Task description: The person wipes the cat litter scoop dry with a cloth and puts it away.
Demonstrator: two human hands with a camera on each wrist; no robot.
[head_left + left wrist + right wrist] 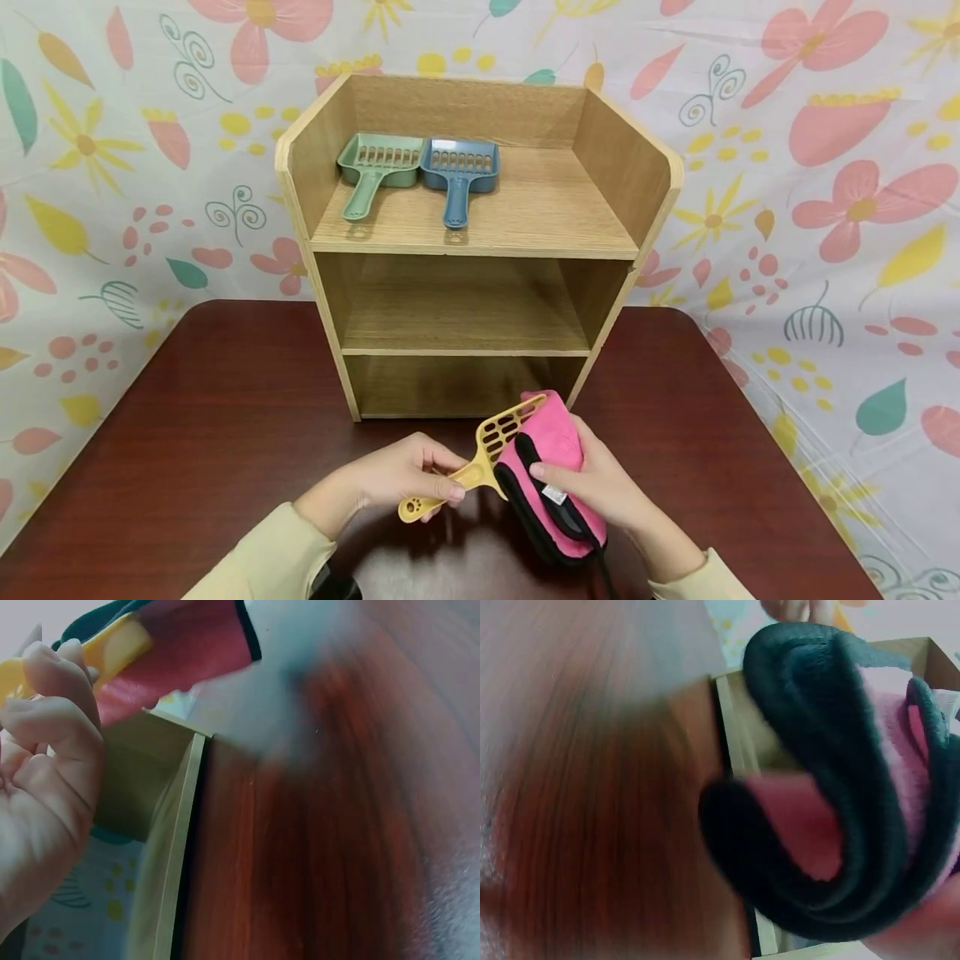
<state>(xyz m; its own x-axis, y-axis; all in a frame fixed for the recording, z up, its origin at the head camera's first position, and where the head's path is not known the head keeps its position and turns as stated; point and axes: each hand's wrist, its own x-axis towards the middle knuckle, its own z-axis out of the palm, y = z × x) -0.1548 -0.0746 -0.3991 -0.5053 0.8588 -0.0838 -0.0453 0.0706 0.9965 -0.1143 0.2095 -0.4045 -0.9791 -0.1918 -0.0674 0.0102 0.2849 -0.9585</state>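
My left hand (408,475) pinches the handle of a yellow slotted litter scoop (474,473) between thumb and fingers, in front of the shelf. A folded pink cloth with black edging (551,442) is gripped in my right hand (603,479), thumb on top, and it lies against the scoop's head, covering part of it. The left wrist view shows the fingers curled by the yellow handle (120,649). In the right wrist view the cloth's black-edged folds (832,735) hide most of the hand.
A wooden three-tier shelf (465,352) stands on the dark red table (225,433). On its top tier a green litter scoop (382,160) and a blue litter scoop (459,167) lie side by side at the left. Behind hangs a floral-patterned curtain (825,275).
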